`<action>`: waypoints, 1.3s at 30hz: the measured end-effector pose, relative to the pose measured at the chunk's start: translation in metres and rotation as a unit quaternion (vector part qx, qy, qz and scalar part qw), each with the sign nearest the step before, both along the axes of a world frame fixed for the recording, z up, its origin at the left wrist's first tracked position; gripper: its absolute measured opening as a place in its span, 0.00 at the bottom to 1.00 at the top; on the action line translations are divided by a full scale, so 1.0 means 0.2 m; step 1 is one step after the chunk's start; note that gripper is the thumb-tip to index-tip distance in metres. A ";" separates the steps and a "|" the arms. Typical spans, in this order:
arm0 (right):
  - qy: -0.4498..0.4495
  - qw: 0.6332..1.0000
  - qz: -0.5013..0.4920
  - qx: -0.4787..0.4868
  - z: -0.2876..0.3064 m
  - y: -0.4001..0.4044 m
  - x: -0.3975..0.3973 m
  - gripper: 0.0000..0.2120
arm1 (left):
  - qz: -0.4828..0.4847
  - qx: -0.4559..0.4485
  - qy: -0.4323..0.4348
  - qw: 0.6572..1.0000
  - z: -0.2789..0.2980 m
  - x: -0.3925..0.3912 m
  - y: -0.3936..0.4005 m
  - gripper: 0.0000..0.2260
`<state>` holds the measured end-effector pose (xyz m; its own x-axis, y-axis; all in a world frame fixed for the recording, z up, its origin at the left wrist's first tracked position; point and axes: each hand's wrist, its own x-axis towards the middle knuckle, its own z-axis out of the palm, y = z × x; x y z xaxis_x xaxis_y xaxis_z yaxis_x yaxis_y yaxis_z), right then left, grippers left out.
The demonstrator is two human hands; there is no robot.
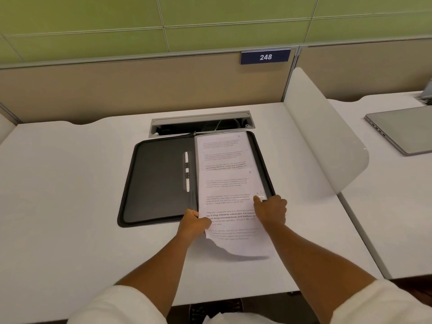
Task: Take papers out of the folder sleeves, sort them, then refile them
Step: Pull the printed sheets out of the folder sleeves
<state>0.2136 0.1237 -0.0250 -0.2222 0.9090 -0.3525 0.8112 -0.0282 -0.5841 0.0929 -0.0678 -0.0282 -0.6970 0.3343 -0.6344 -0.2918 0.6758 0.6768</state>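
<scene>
1. Head view, centre: a black folder (161, 181) lies open on the white bench (70, 183), its far edge just beside a cable slot (199, 122) set into the bench top.
2. The folder's left half carries a white pen (187, 171) in loops beside the spine; the right half holds a clear sleeve (222, 150) with a printed page inside.
3. A printed sheet (231, 220) lies partly in the sleeve and partly out, its near end past the folder's near edge and curling above the bench. The print is too blurred to read.
4. The left hand (192, 222) pinches the sheet's left edge at the folder's near edge, fingers curled.
5. The right hand (271, 210) grips the near right corner of the sleeve; whether it also holds the sheet cannot be told.
6. Right side: a white divider (327, 141), and beyond it a closed laptop (404, 132), cut off by the frame edge.
7. A blue plate (265, 57) reads 248.
</scene>
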 end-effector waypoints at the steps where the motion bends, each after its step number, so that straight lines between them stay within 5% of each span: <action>1: 0.021 0.999 -0.009 -0.038 -0.01 0.02 0.00 0.29 | -0.005 -0.003 0.004 1.000 0.00 0.00 0.00 0.14; 6: 0.023 0.991 0.053 -0.119 -0.02 0.07 0.01 0.18 | -0.007 -0.043 0.047 0.998 -0.01 0.00 -0.01 0.14; 14: -0.186 0.937 0.238 -0.174 0.08 0.10 0.04 0.11 | 0.043 -0.083 0.119 0.988 -0.02 0.00 0.03 0.19; 16: -0.177 0.932 0.236 -0.211 0.08 0.11 0.04 0.08 | 0.044 -0.067 0.097 0.992 -0.02 0.00 0.03 0.18; 19: -0.158 0.944 0.231 -0.176 0.07 0.11 0.03 0.18 | 0.046 -0.030 0.069 0.996 -0.02 0.02 0.04 0.17; 24: -0.078 0.970 0.165 -0.163 0.05 0.14 0.02 0.14 | 0.039 0.021 0.033 0.998 -0.02 0.04 0.04 0.19; 35: -0.132 0.921 0.207 -0.303 0.05 0.17 0.09 0.21 | -0.024 0.027 -0.031 0.999 -0.05 0.01 -0.04 0.12; 39: -0.086 0.915 0.205 -0.338 0.07 0.19 0.09 0.19 | -0.015 0.055 -0.049 0.997 -0.03 -0.01 -0.07 0.13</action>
<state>0.2314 0.1619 -0.0114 -0.3843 0.3231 -0.8649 0.9126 -0.0089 -0.4088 0.0900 -0.0816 -0.0334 -0.6216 0.4257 -0.6576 -0.3420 0.6077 0.7167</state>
